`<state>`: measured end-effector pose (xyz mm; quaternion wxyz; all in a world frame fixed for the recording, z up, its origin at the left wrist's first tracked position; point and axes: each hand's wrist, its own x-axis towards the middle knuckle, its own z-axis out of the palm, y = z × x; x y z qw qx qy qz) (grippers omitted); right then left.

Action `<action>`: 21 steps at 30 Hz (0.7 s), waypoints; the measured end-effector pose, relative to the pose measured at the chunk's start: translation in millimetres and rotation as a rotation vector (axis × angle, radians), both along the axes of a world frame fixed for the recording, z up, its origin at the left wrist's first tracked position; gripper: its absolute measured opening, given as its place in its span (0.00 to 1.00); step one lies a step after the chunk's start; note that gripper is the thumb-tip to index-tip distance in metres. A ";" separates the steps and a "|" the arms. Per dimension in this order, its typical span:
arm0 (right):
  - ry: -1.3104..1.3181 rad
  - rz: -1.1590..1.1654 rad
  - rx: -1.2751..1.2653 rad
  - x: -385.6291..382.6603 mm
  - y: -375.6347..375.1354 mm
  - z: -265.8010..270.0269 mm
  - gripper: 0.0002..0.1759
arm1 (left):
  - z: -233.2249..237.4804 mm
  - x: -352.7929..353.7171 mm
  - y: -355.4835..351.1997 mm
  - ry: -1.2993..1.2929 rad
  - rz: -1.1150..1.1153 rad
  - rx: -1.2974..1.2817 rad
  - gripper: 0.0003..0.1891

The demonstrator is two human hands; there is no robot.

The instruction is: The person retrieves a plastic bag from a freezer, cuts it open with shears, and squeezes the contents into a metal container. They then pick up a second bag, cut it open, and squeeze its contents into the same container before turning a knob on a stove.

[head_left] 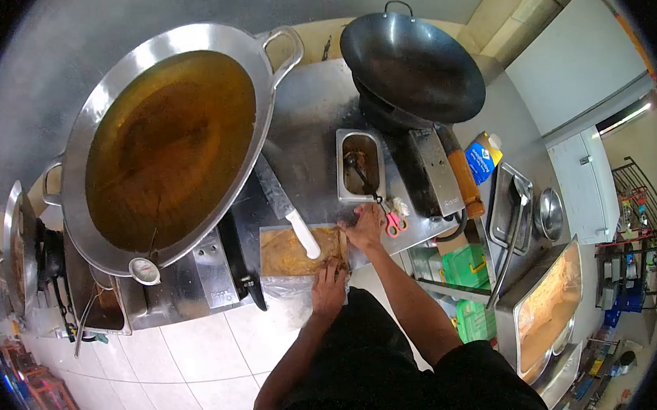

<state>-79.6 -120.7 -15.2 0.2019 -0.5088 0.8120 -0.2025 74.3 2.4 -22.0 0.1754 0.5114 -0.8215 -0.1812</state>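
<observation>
On the steel counter in front of me lies a flat, clear plastic pack [281,263] with yellow-brown contents. My left hand [330,287] has its fingers closed on the pack's near right edge. At the far right corner, my right hand [366,227] has bent fingers gripping the plastic; the exact fingertip contact is partly hidden. A large knife [305,235] rests with its white handle across the pack and its blade pointing away toward the big pan. Pink-handled scissors [394,224] lie just right of my right hand, beside a small steel container [360,165] with utensils in it.
A wide metal pan [75,177] of brown oil, with a dial thermometer [144,271] at its rim, stands at left. A dark wok [418,69] sits on a burner at back right. A rolling pin [463,173], blue carton [484,160] and breading tray [547,319] are to the right.
</observation>
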 end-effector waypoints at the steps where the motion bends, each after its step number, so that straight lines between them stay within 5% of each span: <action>1: 0.006 0.068 -0.028 -2.5 8.8 2.2 0.32 | 11.3 -1.6 -1.4 0.008 0.006 0.027 0.22; 2: 0.012 0.136 -0.049 -6.0 21.4 3.8 0.30 | 22.0 -2.4 -0.2 0.015 0.011 0.061 0.23; 5: -0.536 0.029 -0.326 -47.6 38.1 -38.7 0.23 | 53.2 -6.2 -8.0 0.010 0.016 0.121 0.21; 8: -0.312 -0.005 -0.283 -83.4 49.4 33.1 0.16 | 58.1 -12.0 -28.5 0.140 0.054 0.043 0.22; 12: 0.112 0.256 -0.231 -114.7 59.9 22.0 0.12 | 30.5 -18.9 -86.8 0.022 -0.034 -0.107 0.21; 21: 0.209 0.205 0.127 -101.1 56.1 41.0 0.21 | 12.7 -10.1 -123.1 -0.173 -0.249 -0.029 0.15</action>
